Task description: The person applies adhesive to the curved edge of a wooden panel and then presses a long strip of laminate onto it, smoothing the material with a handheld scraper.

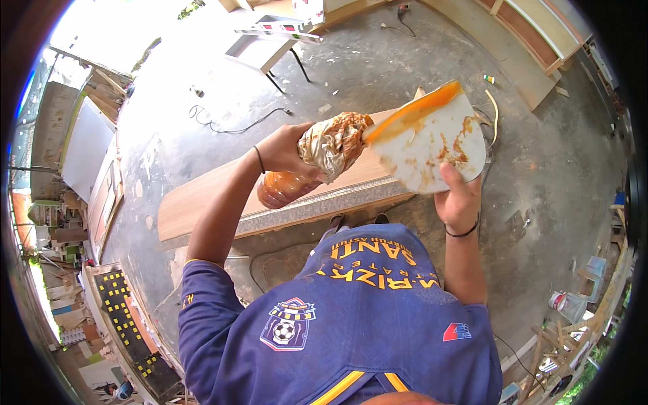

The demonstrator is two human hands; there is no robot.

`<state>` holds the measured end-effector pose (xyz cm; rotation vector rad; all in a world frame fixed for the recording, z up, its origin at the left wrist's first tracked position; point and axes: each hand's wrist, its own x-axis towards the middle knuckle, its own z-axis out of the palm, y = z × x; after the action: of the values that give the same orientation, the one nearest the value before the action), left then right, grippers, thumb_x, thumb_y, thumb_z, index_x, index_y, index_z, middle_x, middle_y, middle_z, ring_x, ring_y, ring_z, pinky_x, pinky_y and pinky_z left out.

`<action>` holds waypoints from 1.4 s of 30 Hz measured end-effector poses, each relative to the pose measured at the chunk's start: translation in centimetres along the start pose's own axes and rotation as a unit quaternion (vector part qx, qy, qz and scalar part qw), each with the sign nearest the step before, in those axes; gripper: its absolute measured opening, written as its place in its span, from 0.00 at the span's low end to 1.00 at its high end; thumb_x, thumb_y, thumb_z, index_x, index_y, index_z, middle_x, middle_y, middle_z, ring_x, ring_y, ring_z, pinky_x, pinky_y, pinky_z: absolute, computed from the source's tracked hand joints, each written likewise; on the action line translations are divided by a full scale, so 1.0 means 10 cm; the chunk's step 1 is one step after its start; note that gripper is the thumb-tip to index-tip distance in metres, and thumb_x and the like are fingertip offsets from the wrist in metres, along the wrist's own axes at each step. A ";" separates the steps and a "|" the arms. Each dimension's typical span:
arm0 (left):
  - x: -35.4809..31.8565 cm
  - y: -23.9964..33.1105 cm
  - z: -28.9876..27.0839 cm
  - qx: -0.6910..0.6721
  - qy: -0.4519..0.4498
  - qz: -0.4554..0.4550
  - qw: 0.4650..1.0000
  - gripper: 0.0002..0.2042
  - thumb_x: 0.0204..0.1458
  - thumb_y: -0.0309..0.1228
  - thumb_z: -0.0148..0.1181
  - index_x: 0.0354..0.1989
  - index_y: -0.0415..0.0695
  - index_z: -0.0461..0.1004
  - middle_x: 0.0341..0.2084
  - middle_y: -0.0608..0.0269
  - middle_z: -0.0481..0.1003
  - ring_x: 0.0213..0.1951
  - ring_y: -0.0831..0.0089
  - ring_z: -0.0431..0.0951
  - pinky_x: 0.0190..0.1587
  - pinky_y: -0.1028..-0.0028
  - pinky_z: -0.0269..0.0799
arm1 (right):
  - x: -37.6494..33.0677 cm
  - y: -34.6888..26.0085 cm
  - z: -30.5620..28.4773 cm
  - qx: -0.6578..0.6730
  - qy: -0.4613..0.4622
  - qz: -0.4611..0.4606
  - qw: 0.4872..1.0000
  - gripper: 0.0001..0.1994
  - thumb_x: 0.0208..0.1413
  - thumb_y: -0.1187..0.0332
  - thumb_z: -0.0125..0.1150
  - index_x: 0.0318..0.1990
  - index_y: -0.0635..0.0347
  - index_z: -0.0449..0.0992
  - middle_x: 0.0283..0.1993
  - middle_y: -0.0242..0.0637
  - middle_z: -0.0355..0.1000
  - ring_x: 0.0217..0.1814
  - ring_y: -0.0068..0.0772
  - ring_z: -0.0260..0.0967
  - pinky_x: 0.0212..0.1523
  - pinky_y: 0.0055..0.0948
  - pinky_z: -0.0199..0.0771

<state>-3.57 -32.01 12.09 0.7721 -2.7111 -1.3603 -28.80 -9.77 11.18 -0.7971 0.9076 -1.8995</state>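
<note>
2 hands tip a bottle (amber glue inside) onto a board.

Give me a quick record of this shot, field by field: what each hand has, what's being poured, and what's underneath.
Left hand: grips a tilted plastic bottle of orange-brown glue, its neck wrapped in a smeared bag.
Right hand: holds a white scraper card by its lower edge.
Pour: orange glue lies along the card's top edge.
Underneath: a long wooden board on a concrete floor.
</note>
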 end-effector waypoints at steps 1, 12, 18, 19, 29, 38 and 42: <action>0.03 -0.17 0.06 -0.017 0.055 0.038 0.998 0.40 0.28 0.44 0.76 0.53 0.37 0.69 0.38 0.55 0.78 0.40 0.69 0.79 0.48 0.70 0.72 | 0.00 -0.04 0.04 0.044 -0.001 0.016 0.999 0.27 0.56 0.77 0.49 0.65 0.64 0.55 0.61 0.42 0.64 0.62 0.37 0.63 0.61 0.36 0.66; 0.18 -1.65 0.84 -0.226 0.345 -0.011 0.911 0.40 0.34 0.28 0.75 0.58 0.37 0.58 0.49 0.56 0.71 0.52 0.69 0.73 0.54 0.68 0.72 | -0.41 -0.26 -0.56 0.314 -0.023 -0.076 0.946 0.34 0.58 0.53 0.53 0.69 0.52 0.49 0.72 0.38 0.48 0.73 0.48 0.46 0.66 0.68 0.45; 0.17 -1.76 1.13 -0.257 0.414 -0.036 0.872 0.42 0.32 0.33 0.78 0.55 0.38 0.56 0.49 0.54 0.70 0.51 0.66 0.73 0.53 0.68 0.72 | -0.71 -0.35 -0.62 0.311 -0.036 -0.136 0.940 0.42 0.54 0.40 0.53 0.71 0.45 0.44 0.75 0.36 0.39 0.76 0.51 0.32 0.66 0.75 0.22; 0.17 -1.82 1.17 -0.268 0.409 -0.027 0.872 0.44 0.32 0.33 0.79 0.56 0.37 0.54 0.50 0.54 0.69 0.52 0.66 0.72 0.53 0.68 0.71 | -0.77 -0.36 -0.64 0.314 -0.052 -0.150 0.936 0.42 0.53 0.39 0.52 0.71 0.45 0.45 0.75 0.35 0.39 0.76 0.52 0.31 0.65 0.76 0.20; 0.14 -1.98 1.27 -0.258 0.443 -0.057 0.856 0.47 0.35 0.35 0.77 0.60 0.37 0.49 0.55 0.53 0.62 0.57 0.65 0.66 0.58 0.65 0.64 | -1.03 -0.05 -0.84 0.348 0.073 -0.147 0.923 0.38 0.50 0.42 0.58 0.68 0.41 0.55 0.73 0.34 0.47 0.74 0.50 0.39 0.67 0.71 0.33; -0.55 -1.79 2.93 0.087 0.431 -0.254 0.862 0.39 0.46 0.49 0.66 0.58 0.31 0.57 0.55 0.41 0.59 0.57 0.48 0.59 0.60 0.53 0.53 | -0.99 -0.04 -1.48 0.339 0.110 -0.128 0.926 0.46 0.43 0.32 0.57 0.69 0.39 0.52 0.74 0.34 0.44 0.75 0.50 0.37 0.65 0.74 0.32; 0.19 -1.07 3.18 0.126 0.195 -0.101 0.968 0.34 0.44 0.48 0.66 0.58 0.43 0.64 0.56 0.47 0.61 0.58 0.49 0.58 0.60 0.52 0.52 | -0.93 -0.01 -1.73 0.354 0.081 -0.059 0.930 0.48 0.42 0.30 0.57 0.69 0.42 0.52 0.73 0.38 0.45 0.74 0.54 0.39 0.64 0.74 0.38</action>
<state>-7.83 -14.34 -16.18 1.2168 -2.5628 -0.7809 -38.74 3.36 0.48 -0.2612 0.2108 -2.2074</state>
